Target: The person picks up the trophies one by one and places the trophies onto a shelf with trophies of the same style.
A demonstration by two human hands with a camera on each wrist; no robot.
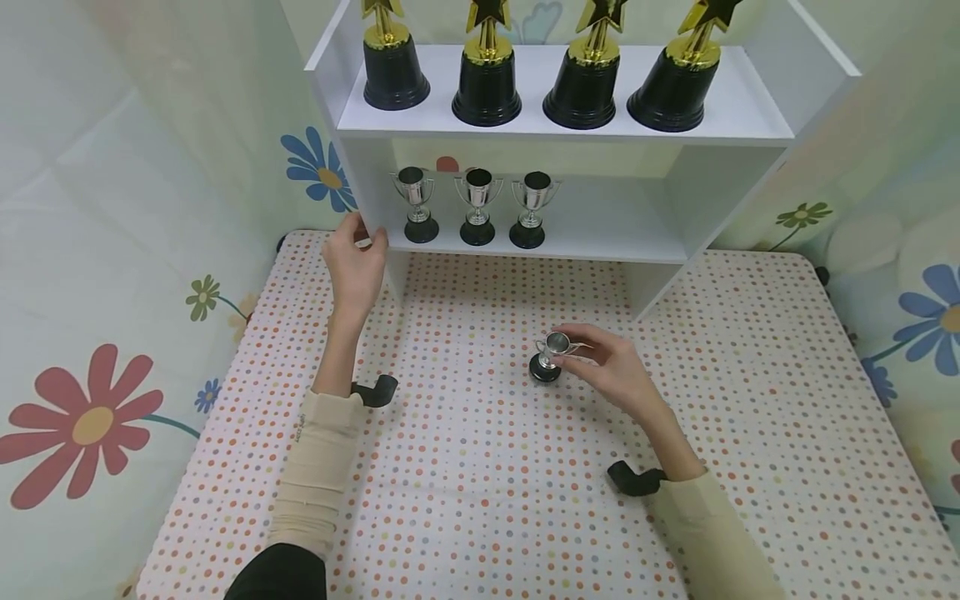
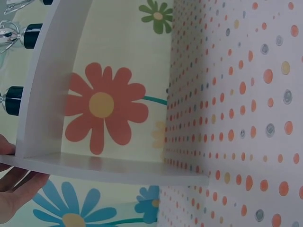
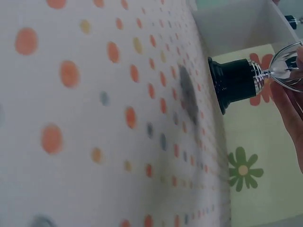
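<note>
A small silver trophy cup (image 1: pixel 547 363) with two handles and a black base is pinched between the thumb and fingers of my right hand (image 1: pixel 611 367). In the right wrist view its black base (image 3: pixel 234 80) hangs above the dotted surface, with a shadow beneath. My left hand (image 1: pixel 357 265) grips the left side panel of the white shelf (image 1: pixel 600 221); in the left wrist view its fingers lie on both sides of the panel edge. Silver trophy cups (image 1: pixel 477 208) stand in a row of three on the lower shelf, left of its middle.
On the upper shelf stand several gold star trophies (image 1: pixel 487 83) with black bases. The dotted tablecloth (image 1: pixel 465 467) spreads under the shelf unit and both arms. Flower-printed cloth (image 1: pixel 97 275) hangs around the table. Black wrist mounts (image 1: pixel 633 479) stick out from the sleeves.
</note>
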